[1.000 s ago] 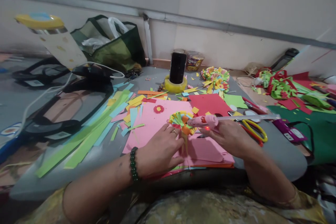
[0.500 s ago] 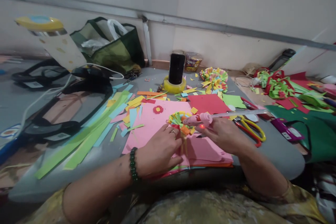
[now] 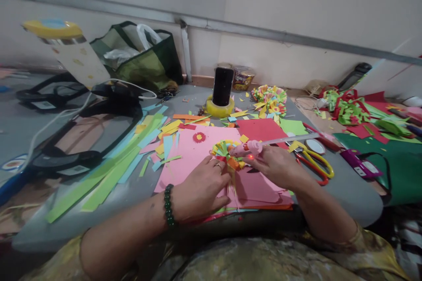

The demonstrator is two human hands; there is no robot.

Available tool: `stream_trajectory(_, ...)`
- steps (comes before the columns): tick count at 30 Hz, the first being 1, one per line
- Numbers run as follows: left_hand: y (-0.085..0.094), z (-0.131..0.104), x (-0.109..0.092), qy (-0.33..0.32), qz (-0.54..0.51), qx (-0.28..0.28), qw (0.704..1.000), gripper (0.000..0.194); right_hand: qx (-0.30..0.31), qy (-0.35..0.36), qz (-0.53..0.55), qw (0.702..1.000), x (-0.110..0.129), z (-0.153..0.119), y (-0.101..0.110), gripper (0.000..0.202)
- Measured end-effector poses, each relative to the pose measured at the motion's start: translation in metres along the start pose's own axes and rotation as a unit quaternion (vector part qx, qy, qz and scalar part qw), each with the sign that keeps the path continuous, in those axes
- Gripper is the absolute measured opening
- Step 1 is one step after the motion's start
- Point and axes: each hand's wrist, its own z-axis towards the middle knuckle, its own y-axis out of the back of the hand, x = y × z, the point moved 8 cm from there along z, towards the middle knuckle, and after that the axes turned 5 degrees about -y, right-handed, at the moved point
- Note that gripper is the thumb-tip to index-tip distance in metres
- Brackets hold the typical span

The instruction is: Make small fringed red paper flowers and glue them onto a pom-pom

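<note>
pink glue gun [image 3: 246,148] tight in right hand [image 3: 280,167], left hand [image 3: 201,185] on paper flower [image 3: 224,147], grip unclear, table [image 3: 351,199] past edge of sheets [image 3: 259,189]

Pink sheets [image 3: 186,156] matt paper; phone [image 3: 222,87] glossy; glue gun [image 3: 253,146] smooth plastic.

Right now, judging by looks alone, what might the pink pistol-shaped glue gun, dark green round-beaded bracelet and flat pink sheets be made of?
Pink glue gun: probably smooth moulded plastic, given its rounded body.
Dark green bracelet: polished stone, glass or plastic; its beads catch small highlights, but which is unclear.
Flat pink sheets: likely matte paper or thin card, with thin edges and no shine.
</note>
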Motion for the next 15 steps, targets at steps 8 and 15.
stream_trajectory(8, 0.0002, 0.0006, 0.0000, 0.003, 0.006, 0.007, 1.000, 0.024, 0.021, -0.020, 0.011, 1.000, -0.0016, -0.0038, 0.0005, 0.049)
stream_trajectory(15, -0.0003, -0.0005, 0.0006, 0.003, -0.001, 0.001, 1.000, 0.027, 0.015, -0.032, 0.020, 0.999, -0.0074, -0.0046, 0.0006, 0.048)
